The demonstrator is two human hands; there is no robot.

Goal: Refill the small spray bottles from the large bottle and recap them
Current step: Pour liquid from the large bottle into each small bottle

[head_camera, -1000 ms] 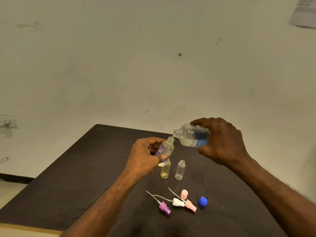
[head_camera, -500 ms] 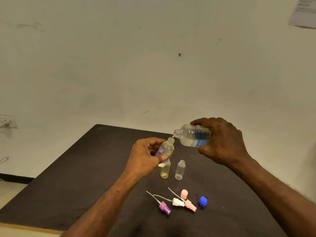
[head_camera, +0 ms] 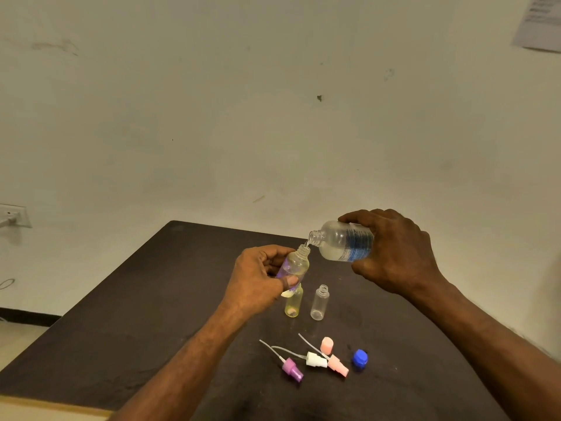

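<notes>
My right hand point(head_camera: 394, 253) grips the large clear bottle point(head_camera: 340, 243) with a blue label, tipped on its side, mouth touching the neck of a small bottle point(head_camera: 296, 264) with a purple label. My left hand point(head_camera: 258, 278) holds that small bottle tilted above the table. Two more small bottles stand uncapped below: a yellowish one point(head_camera: 293, 303) and a clear one point(head_camera: 319, 302). Nearer me lie a purple spray head point(head_camera: 292, 369), a white spray head point(head_camera: 315, 359), a pink spray head point(head_camera: 338, 364), a pink cap point(head_camera: 327, 344) and a blue cap point(head_camera: 360, 357).
Everything sits on a dark table point(head_camera: 136, 314) against a pale wall. A wall socket point(head_camera: 13, 215) is at the left edge and a paper sheet point(head_camera: 540, 22) hangs at the top right.
</notes>
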